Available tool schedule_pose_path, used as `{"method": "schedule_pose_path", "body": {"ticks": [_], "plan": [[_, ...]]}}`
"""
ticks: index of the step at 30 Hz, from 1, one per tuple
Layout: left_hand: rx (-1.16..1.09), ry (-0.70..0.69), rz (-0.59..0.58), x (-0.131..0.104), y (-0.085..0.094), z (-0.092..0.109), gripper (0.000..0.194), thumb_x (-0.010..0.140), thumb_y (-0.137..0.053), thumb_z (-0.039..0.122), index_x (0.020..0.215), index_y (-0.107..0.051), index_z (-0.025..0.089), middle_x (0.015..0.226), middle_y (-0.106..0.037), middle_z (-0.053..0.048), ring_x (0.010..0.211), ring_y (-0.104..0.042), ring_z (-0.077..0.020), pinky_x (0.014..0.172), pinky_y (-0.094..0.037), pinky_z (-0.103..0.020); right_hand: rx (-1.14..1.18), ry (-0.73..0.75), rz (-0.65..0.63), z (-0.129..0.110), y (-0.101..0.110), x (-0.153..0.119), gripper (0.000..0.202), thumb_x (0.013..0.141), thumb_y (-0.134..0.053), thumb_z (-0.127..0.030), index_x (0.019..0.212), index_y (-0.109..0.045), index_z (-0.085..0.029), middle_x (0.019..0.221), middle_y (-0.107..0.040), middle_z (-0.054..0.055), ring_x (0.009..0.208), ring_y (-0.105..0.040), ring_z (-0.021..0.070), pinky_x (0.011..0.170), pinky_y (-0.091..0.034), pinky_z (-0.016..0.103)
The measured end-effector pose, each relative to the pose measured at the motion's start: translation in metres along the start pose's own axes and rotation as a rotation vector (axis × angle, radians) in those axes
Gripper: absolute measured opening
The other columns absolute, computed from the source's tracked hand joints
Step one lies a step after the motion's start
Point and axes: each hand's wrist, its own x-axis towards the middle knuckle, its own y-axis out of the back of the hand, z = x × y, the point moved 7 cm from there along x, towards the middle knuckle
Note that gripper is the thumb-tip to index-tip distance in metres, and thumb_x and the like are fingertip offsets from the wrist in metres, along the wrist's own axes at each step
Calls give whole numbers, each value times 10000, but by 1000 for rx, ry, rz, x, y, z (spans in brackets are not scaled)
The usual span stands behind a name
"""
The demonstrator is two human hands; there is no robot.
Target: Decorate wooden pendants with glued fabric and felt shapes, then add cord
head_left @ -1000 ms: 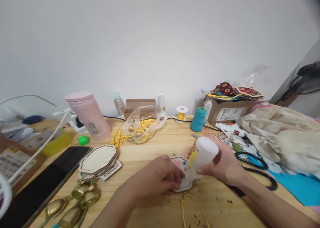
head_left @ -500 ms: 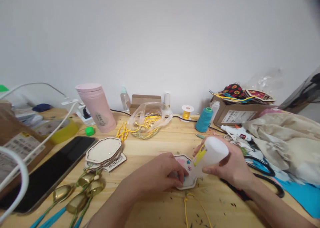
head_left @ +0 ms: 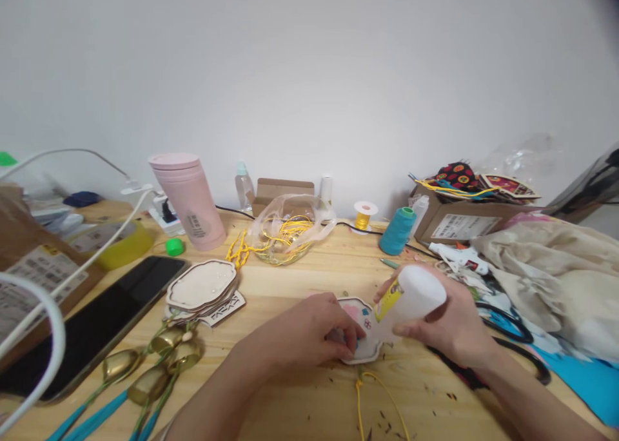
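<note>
A scallop-edged plaque [head_left: 362, 351] with pink and blue flower shapes lies on the table in front of me. My left hand [head_left: 326, 334] rests over its left side, fingertips pinched together, with a bit of blue showing at them. What exactly they hold is too small to name. Wrapped in my right hand [head_left: 449, 318] is a white glue bottle [head_left: 418, 293] with a yellow label, tipped base up above the plaque's right side. The bottle's nozzle is hidden. A yellow cord [head_left: 382, 389] loops from the plaque's lower edge.
Blank plaques [head_left: 202, 285] lie stacked left, near brass bells [head_left: 147, 384] and a phone [head_left: 97, 325]. A pink tumbler [head_left: 191, 202], a bag of yellow cords [head_left: 293, 228] and a teal thread cone [head_left: 397, 231] stand behind. Black-handled scissors [head_left: 525, 357] and cloth [head_left: 565, 280] lie right.
The view has shifted slightly. Both hands, the glue bottle and the plaque keep nearly the same places relative to each other.
</note>
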Motion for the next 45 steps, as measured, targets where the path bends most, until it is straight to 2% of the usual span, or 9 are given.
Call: {"method": "schedule_pose_path", "body": {"ticks": [14, 20, 25, 31, 36, 40, 43, 45], "plan": [[-32, 45, 1, 1, 1, 0, 297, 669, -566, 146, 937, -634, 256, 764, -613, 7, 728, -537, -145, 631, -386, -218, 51, 7, -18, 0, -2, 1, 414, 517, -760, -301, 858, -546, -204, 802, -633, 53, 711, -604, 218, 618, -510, 327], [-74, 10, 47, 5, 2, -2, 128, 684, -596, 180, 791, -652, 223, 808, -613, 9, 780, -533, -126, 675, -392, -206, 308, -60, 187, 16, 16, 6, 512, 501, -763, -359, 915, -495, -221, 827, -657, 62, 736, -633, 249, 637, -530, 364], [-85, 7, 198, 12, 6, -5, 48, 707, -588, 218, 723, -631, 205, 766, -607, 13, 746, -532, -117, 674, -397, -210, 350, -45, 281, 24, 26, 8, 507, 530, -745, -361, 938, -483, -212, 922, -647, 78, 819, -624, 262, 714, -518, 394], [110, -20, 306, 19, 0, 7, 82, 715, -564, 160, 739, -630, 202, 723, -590, -8, 744, -517, -141, 678, -390, -249, 420, -30, 342, 19, 31, 10, 550, 488, -767, -270, 961, -496, -196, 888, -638, 62, 839, -610, 244, 693, -515, 340], [187, 27, 320, 20, -2, 6, 182, 730, -558, 186, 896, -614, 233, 754, -633, -10, 757, -525, -166, 693, -393, -291, 481, -11, 381, 14, 35, 10, 570, 474, -768, -239, 972, -494, -197, 881, -622, 48, 851, -597, 225, 703, -505, 320], [244, 10, 319, 19, -2, 7, 132, 743, -543, 185, 845, -619, 220, 750, -630, -19, 750, -532, -164, 687, -401, -288, 496, 34, 420, 13, 41, 10, 523, 485, -767, -241, 937, -506, -201, 843, -608, 26, 791, -596, 190, 692, -500, 300], [364, -55, 334, 18, -4, 12, 111, 754, -530, 191, 804, -624, 220, 757, -612, -34, 740, -532, -164, 673, -404, -288, 504, 67, 433, 12, 44, 10, 494, 499, -766, -230, 920, -510, -199, 818, -604, 17, 774, -590, 177, 682, -493, 292], [456, -152, 370, 17, -5, 19, 110, 761, -518, 184, 787, -620, 215, 730, -603, -36, 712, -531, -162, 655, -404, -291, 506, 79, 443, 12, 45, 11, 497, 500, -766, -234, 925, -514, -192, 810, -604, 18, 763, -588, 175, 675, -491, 295]]}}
